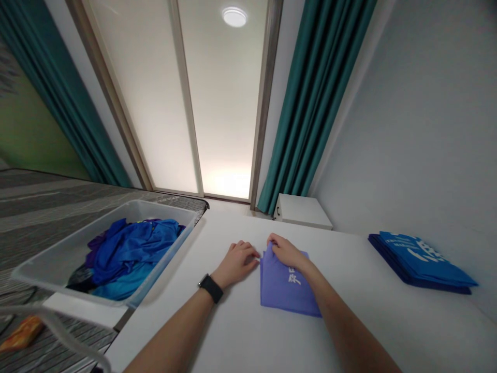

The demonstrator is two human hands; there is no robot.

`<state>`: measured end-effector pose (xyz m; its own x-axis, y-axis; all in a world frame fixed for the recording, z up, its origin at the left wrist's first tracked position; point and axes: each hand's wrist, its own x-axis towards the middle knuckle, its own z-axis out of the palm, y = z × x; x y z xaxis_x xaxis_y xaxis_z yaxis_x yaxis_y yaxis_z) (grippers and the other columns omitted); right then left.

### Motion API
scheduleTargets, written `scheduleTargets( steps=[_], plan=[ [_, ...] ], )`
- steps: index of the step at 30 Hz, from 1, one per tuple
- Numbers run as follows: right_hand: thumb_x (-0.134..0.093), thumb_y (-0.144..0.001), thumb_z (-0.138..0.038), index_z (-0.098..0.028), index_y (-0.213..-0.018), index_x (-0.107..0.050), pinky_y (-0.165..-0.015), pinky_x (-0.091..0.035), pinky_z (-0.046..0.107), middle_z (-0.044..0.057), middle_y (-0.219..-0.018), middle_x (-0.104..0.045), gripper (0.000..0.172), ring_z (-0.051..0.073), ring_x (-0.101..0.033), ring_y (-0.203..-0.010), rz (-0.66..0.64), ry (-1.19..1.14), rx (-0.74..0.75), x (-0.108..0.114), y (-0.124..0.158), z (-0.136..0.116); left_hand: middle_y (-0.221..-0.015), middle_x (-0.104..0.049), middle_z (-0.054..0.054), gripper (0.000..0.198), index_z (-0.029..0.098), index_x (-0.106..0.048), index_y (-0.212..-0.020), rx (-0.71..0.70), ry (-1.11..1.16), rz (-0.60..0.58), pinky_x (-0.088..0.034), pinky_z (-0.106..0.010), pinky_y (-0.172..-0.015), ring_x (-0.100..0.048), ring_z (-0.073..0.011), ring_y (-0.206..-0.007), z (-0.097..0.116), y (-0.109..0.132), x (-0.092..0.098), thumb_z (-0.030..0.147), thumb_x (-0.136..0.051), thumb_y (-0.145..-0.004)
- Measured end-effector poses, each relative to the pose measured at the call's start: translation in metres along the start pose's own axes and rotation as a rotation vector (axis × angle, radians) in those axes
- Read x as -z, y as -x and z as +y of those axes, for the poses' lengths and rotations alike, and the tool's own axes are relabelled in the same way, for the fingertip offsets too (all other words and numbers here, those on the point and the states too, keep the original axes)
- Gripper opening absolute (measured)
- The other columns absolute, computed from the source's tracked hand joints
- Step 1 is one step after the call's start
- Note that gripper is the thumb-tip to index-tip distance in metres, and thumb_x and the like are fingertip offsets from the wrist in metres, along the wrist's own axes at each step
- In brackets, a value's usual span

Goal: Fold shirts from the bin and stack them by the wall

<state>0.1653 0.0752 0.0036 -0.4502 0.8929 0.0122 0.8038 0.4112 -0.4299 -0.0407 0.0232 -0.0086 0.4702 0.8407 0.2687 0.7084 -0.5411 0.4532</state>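
While pinching the top corner of the folded purple garment with the right hand, rests the left hand curled beside; likely soft, light, limp, best taken by its edges.

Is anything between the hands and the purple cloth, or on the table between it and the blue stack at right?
Nothing visible. The right hand grips the purple cloth at its far edge, the left hand sits at its corner; only bare table separates it from the blue stack.
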Motion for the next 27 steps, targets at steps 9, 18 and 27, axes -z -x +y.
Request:
scheduleTargets(
  steps=[9,18,27],
  plan=[
    [-0.043,-0.084,-0.012,-0.017,-0.098,-0.06,-0.085,-0.033,0.035,0.012,-0.109,-0.063,0.023,0.025,-0.052,-0.104,-0.018,0.181,-0.102,-0.005,0.003,-0.013,-0.1,-0.062,-0.004,0.012,0.024,-0.068,-0.095,0.068,-0.065,0.008,-0.036,-0.038,-0.086,-0.051,-0.0226,-0.1,0.009,-0.002,-0.004,0.029,-0.06,-0.088],
    [-0.043,-0.082,-0.012,-0.019,-0.107,-0.06,-0.088,-0.03,0.034,0.008,-0.114,-0.064,0.031,0.024,-0.049,-0.109,-0.099,0.182,-0.107,-0.004,0.005,-0.017,-0.102,-0.062,-0.003,0.016,0.027,-0.068,-0.104,-0.091,-0.058,-0.052,-0.037,-0.035,-0.087,-0.051,-0.0211,-0.101,0.005,0.003,0.001,0.027,-0.06,-0.09],
    [-0.045,-0.079,-0.012,-0.015,-0.097,-0.059,-0.088,-0.032,0.035,0.014,-0.111,-0.06,0.023,0.026,-0.049,-0.106,-0.104,0.165,-0.077,-0.003,0.003,-0.014,-0.102,-0.061,-0.004,0.023,0.027,-0.069,-0.105,-0.147,-0.103,-0.077,-0.039,-0.034,-0.086,-0.051,-0.0203,-0.099,0.002,0.003,0.005,0.027,-0.048,-0.096]
  ],
)
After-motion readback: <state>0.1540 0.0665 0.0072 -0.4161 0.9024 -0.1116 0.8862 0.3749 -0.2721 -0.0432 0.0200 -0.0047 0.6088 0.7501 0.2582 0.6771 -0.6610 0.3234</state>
